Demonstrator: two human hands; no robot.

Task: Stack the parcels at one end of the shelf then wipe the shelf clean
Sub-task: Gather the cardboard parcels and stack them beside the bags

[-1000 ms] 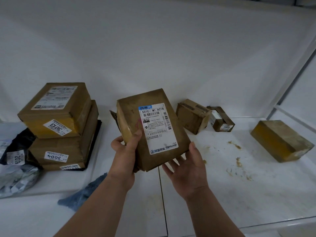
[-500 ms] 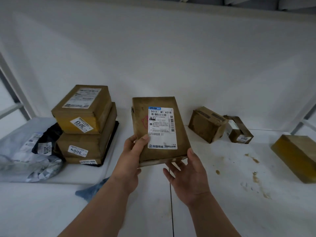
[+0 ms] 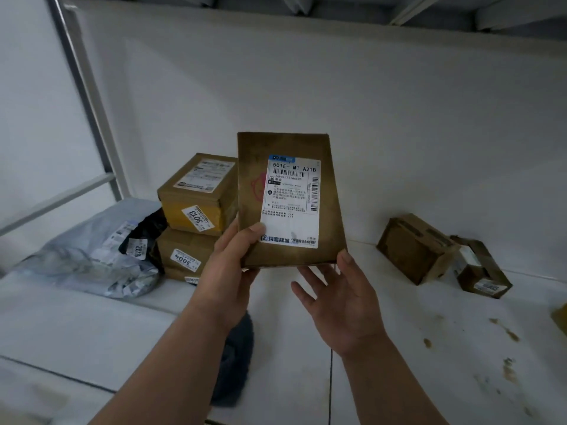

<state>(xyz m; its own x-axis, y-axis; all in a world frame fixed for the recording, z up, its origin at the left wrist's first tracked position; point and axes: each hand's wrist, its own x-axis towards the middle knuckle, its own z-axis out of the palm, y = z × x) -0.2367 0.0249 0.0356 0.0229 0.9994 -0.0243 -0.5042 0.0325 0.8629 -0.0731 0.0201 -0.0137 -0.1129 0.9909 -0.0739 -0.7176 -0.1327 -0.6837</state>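
Observation:
A flat brown parcel (image 3: 251, 210) with a white shipping label is held up above the white shelf (image 3: 414, 348). My left hand (image 3: 228, 265) grips its lower left corner, thumb on the label. My right hand (image 3: 340, 299) supports the lower right edge from beneath with spread fingers, thumb against the corner. Behind on the left stands a stack of brown boxes (image 3: 196, 216), with grey and black mailer bags (image 3: 92, 256) beside it. Two small brown boxes (image 3: 414, 250) (image 3: 481, 271) lie on the right.
A dark blue cloth (image 3: 236, 357) lies on the shelf under my left forearm. Brown stains (image 3: 506, 332) spot the shelf's right side. A yellow-brown parcel (image 3: 560, 317) shows at the right edge. A metal upright (image 3: 89, 96) frames the left end.
The parcel has moved up and to the left, toward the stack, with both hands still on it. The view has swung left, so the right-hand parcel is nearly out of frame.

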